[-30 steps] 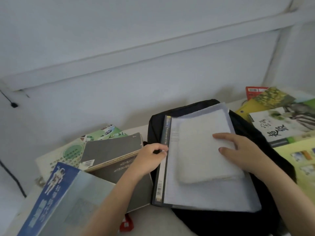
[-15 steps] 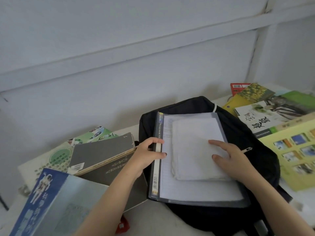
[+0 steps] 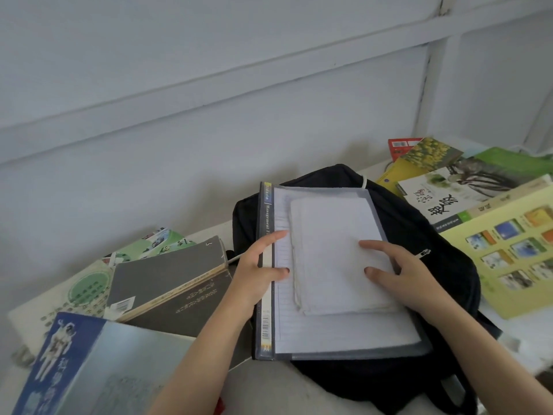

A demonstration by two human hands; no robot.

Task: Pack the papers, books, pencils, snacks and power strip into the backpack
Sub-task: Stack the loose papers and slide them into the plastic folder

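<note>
The left hand (image 3: 258, 269) is laid across the spine of a clear folder (image 3: 344, 335). Its index finger and thumb are stretched out and spread apart on the top face. The other fingers are hidden, so whether they are hooked under the edge cannot be told. The right hand (image 3: 411, 278) is rested flat, with fingers spread and relaxed, on a stack of white papers (image 3: 332, 244). Nothing is pinched by it, and only the fingertips and palm are pressed against the top sheet.

The stack is placed on the folder, through whose cover lined sheets can be seen. The folder itself is laid on a black backpack (image 3: 446, 292), which is spread flat on the white table (image 3: 269, 387). Papers and folder are thus on top of the bag, not inside it, and the bag's upper face is largely covered by them.

To the left, a grey book (image 3: 167, 272) is stacked askew on a dark book (image 3: 194, 304), just beside the left wrist. A blue book (image 3: 71, 363) is seen nearer the camera. To the right, a white book (image 3: 449, 202) with black brush lettering and a yellow booklet (image 3: 514, 253) are overlapped against the backpack's far side — a red packet (image 3: 399, 145) is partly buried behind them.
</note>
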